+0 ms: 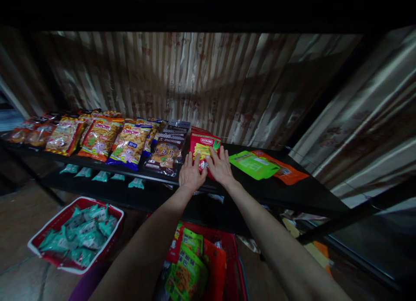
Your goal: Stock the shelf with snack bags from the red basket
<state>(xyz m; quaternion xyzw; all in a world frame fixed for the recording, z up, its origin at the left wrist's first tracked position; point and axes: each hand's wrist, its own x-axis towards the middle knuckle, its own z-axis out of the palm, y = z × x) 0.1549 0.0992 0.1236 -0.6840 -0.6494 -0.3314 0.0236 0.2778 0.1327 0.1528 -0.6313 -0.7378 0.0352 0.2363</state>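
Observation:
A red snack bag [205, 140] with yellow sticks pictured on it lies on the black shelf [260, 192], on top of at least one more red bag. My left hand [191, 173] rests on its lower left side, fingers stretched out. From the right, my right hand [221, 166] lies on the same bag with its fingers spread. Neither hand is wrapped round anything. Dark brown bags [165, 151] of chips sit just left of my left hand. To the right of my right hand lies a green bag [255, 164], partly over an orange bag [289, 171].
Blue-and-yellow bags [130, 140], orange bags [101, 138] and other snacks line the shelf's left side. Below, a red basket [118, 214] holds several teal packets. Another red basket [235, 266] holds green and orange bags. Striped curtain [208, 76] hangs behind; a dark shelf overhangs above.

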